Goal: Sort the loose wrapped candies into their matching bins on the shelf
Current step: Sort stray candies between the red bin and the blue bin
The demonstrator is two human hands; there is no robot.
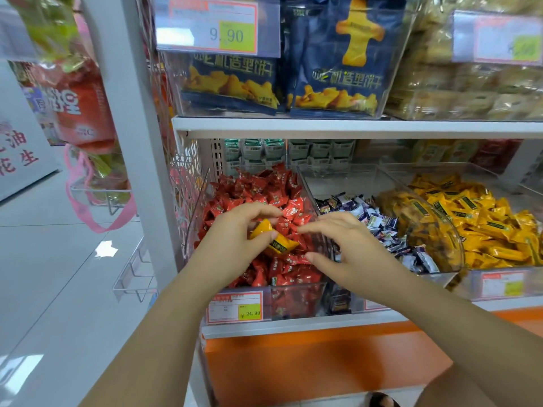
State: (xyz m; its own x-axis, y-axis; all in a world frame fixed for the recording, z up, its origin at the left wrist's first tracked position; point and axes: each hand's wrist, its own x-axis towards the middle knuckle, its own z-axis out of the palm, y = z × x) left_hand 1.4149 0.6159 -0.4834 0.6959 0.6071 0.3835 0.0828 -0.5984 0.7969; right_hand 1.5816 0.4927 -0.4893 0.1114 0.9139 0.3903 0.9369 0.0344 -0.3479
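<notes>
Three clear bins stand side by side on the shelf. The left bin [296,301] is full of red wrapped candies [264,192], the middle bin [338,177] holds dark blue and white candies [379,221], and the right bin [487,283] holds yellow candies [476,218]. My left hand [235,239] hovers over the red bin and holds yellow wrapped candies [276,239] between thumb and fingers. Beside it, my right hand [346,245] is spread above the red candies with straight fingers and holds nothing.
Above, a shelf board [352,126] carries bins of blue snack packets [338,69] with a price tag [214,24]. A white upright post [132,113] borders the red bin. Wire racks [135,271] and hanging bags [76,107] are on the left, over a tiled floor.
</notes>
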